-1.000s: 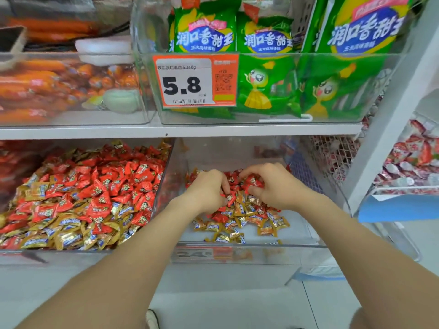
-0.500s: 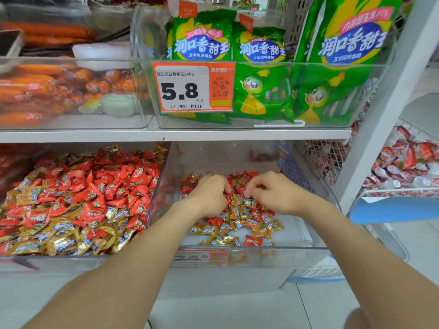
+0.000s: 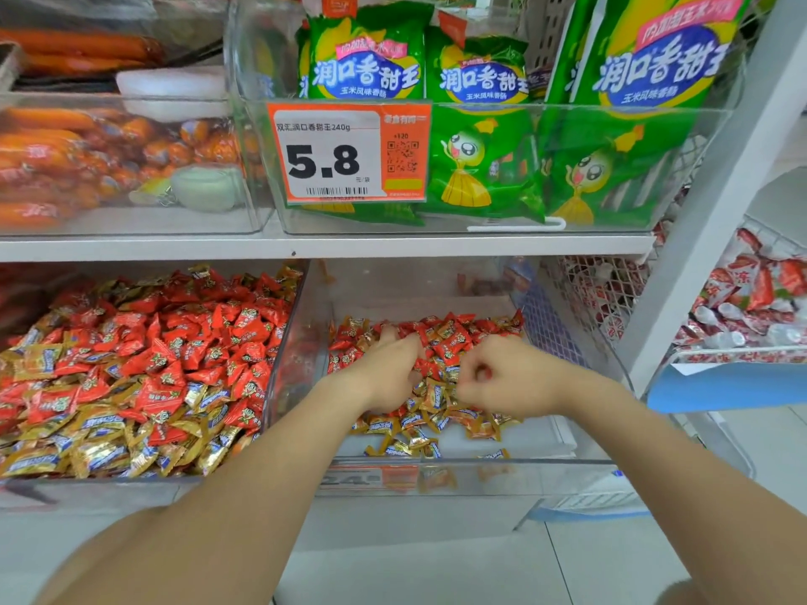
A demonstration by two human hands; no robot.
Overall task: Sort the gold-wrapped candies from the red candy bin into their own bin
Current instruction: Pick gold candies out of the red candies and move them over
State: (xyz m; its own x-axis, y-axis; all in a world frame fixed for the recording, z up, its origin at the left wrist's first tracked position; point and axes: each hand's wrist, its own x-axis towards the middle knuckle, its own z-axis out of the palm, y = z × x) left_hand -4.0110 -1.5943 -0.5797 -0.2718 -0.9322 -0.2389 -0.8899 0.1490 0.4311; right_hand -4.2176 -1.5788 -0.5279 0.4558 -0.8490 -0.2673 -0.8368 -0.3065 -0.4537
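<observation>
Where both forearms cross the low front wall of the right clear bin (image 3: 567,467), the left hand (image 3: 386,377) lies flat, fingers out over the candies. The right hand (image 3: 506,379) is curled, and blur hides whether it pinches anything. Gold-wrapped candies (image 3: 419,438) lie near the front edge and red candies (image 3: 450,338) behind, leaving bare floor at the back. The left clear bin (image 3: 87,491) alongside is heaped with both kinds.
</observation>
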